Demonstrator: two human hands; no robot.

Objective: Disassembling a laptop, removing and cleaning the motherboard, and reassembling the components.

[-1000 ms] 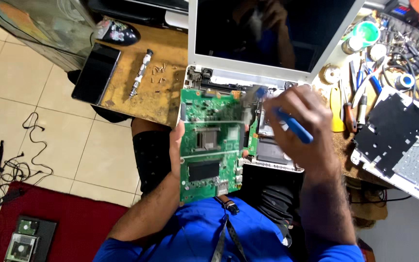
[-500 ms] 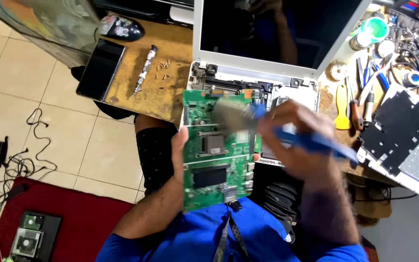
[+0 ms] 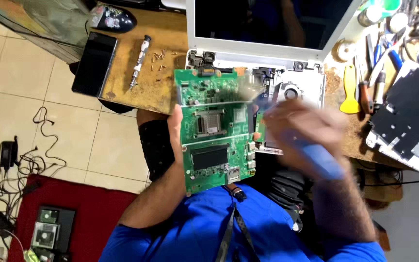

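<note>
On the floor at far left lie tangled cables point(image 3: 13, 170) on tile, and a red mat point(image 3: 83, 213) carries a drive tray point(image 3: 49, 232). The bench point(image 3: 158, 85) juts over the floor; a black phone point(image 3: 94, 63) hangs past its left edge, with a screwdriver point(image 3: 139, 60) and loose screws point(image 3: 161, 57) just beside it, and bare wood toward the near edge.

The left hand point(image 3: 175, 133) comes up from below, thumb and palm clamped on the left edge of a green board point(image 3: 217, 128), which is held upright off the bench, above the lap and in front of an opened laptop point(image 3: 287, 82). The laptop's shell holds a round fan point(image 3: 290, 91).

The right hand point(image 3: 299, 128), blurred, is closed around a blue tool point(image 3: 318, 157) at the board's right edge; its tip is too smeared to place.

Right of the laptop, the bench is crowded: a yellow pry tool point(image 3: 349, 92), pliers point(image 3: 381, 60) and a black keyboard backing point(image 3: 408, 114), leaving little free room.
</note>
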